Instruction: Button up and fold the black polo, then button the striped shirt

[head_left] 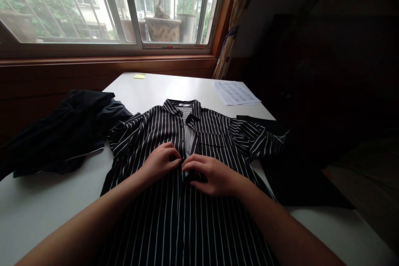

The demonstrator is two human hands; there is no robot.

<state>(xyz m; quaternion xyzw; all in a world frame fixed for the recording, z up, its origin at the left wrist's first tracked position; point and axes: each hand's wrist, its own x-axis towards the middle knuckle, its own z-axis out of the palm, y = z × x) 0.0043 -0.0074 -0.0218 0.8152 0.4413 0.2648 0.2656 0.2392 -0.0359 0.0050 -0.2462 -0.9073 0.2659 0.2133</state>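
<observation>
Centrally, striped shirt lying front-up on white table, collar toward window, upper front parted. Left hand: thumb and index finger pinched together on front edge. Right hand: just beside, fingers curled at opposite edge, thumb apart; whether gripping cloth, cannot tell. Dark clothing at left, black cloth at right, yellow note and printed sheets near far edge.
</observation>
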